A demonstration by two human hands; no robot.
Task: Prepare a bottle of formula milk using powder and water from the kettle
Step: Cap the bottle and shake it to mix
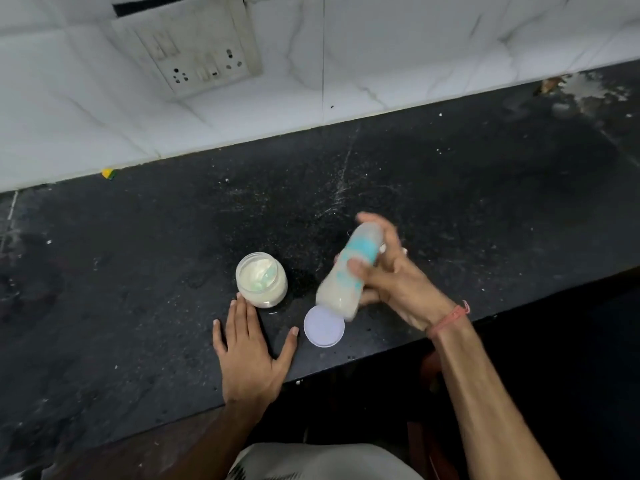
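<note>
One grip, my right hand [388, 282], clamps the tilted, milky bottle [346, 271]: mixing, I judge. My left hand [249, 344] lies flat, fingers apart, on the table [138, 271]. Next, the jar [261, 280] beside the grip needs its lid [323, 326].

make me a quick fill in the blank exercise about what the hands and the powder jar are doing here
1. The right hand holds the tilted ____.
2. The left hand lies flat on the black ____.
3. The powder jar stands open; its white ____ lies beside it on the counter.
4. Lodged in the jar's powder is a pale green ____.

Missing words: bottle; counter; lid; scoop
</note>
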